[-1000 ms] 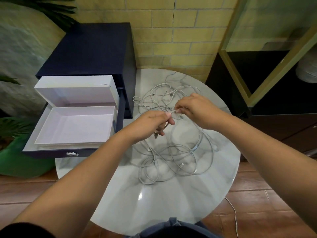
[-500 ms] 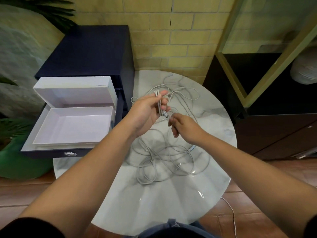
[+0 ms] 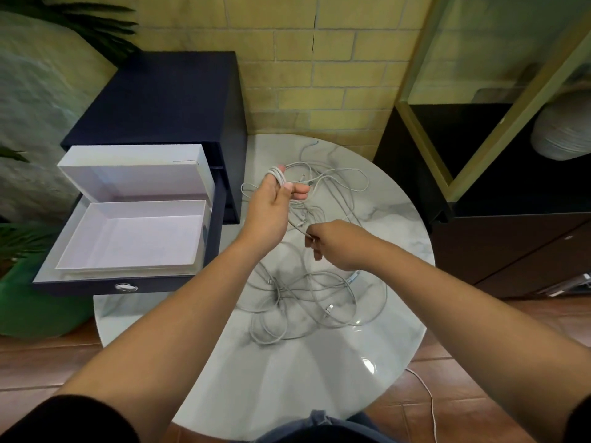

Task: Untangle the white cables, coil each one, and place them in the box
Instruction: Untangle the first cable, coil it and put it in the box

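Observation:
A tangle of white cables [image 3: 307,302] lies spread over the round marble table [image 3: 287,378]. My left hand [image 3: 271,206] is raised over the table's left side, with a few turns of white cable wound around its fingers. My right hand [image 3: 332,247] is lower and to the right, pinching the same cable where it runs down from the left hand. The open white box [image 3: 128,238] sits in a pulled-out dark blue drawer to the left, its lid standing upright behind it. Nothing lies inside the box.
A dark blue drawer cabinet [image 3: 166,100] stands at the back left against a yellow brick wall. A black cabinet with a gold-framed panel [image 3: 479,155] is on the right. One white cable [image 3: 428,398] hangs to the tiled floor. Green plants are at the far left.
My left hand has lifted up and leftward with cable loops wound around its fingers. My right hand dropped from beside it to lower right, drawing the cable out.

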The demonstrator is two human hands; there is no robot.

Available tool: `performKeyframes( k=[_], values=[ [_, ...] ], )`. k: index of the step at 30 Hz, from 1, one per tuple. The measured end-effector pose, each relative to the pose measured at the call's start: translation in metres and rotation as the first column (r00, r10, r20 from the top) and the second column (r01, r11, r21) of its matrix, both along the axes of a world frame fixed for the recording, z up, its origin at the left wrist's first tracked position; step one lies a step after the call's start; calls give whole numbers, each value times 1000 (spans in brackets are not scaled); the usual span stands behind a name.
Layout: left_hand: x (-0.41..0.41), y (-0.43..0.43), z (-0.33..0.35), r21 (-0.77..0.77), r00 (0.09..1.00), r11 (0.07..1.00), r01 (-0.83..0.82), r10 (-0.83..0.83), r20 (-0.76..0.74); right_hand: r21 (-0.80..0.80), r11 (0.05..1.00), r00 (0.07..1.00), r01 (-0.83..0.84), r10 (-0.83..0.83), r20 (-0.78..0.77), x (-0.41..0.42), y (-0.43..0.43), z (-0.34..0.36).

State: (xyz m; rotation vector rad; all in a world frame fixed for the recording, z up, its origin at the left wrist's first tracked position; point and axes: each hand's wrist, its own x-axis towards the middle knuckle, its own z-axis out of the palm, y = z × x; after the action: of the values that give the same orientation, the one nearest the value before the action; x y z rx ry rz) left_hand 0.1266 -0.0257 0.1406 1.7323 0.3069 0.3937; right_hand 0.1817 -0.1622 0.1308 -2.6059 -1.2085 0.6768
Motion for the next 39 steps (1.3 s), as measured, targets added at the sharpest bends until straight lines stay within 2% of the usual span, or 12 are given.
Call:
performKeyframes(
  k=[3,6,12,14,16,18,21,24,28,31,34,39],
  values=[
    [-3,8,-7,243,995,969,51,-28,-98,119,991,998,56,-59,17,11,-9,-6],
    [-2,9,-21,499,966,845,193,-74,-248,179,983,998,38,-47,48,16,-9,-2],
    [1,3,-26,657,899,641,395,-122,-421,191,980,990,-60,35,135,24,-10,1],
    [1,7,-28,608,851,640,470,-146,-504,227,969,974,-96,45,222,29,-11,0],
    [0,8,-25,493,810,706,509,-198,-552,264,955,955,-139,58,292,32,-13,-3],
    [1,7,-21,433,782,724,537,-235,-577,278,942,933,-187,82,350,35,-16,-7],
    [1,6,-15,436,796,725,533,-256,-548,325,911,889,-252,86,449,39,-20,-13],
    [-1,6,-9,226,823,851,473,-336,-457,406,875,855,-264,18,518,42,-24,-14],
    [-7,5,-5,29,819,902,431,-377,-433,525,838,880,-147,-131,456,53,-33,-11],
    [-10,7,-5,-133,820,906,402,-420,-389,500,862,931,-85,-111,349,52,-40,-5],
    [-12,7,-5,-232,823,897,377,-439,-360,549,834,958,-52,-114,264,52,-38,0],
    [-11,0,-1,-387,855,883,267,-403,-328,601,792,937,-106,-123,327,51,-28,6]
  ],
)
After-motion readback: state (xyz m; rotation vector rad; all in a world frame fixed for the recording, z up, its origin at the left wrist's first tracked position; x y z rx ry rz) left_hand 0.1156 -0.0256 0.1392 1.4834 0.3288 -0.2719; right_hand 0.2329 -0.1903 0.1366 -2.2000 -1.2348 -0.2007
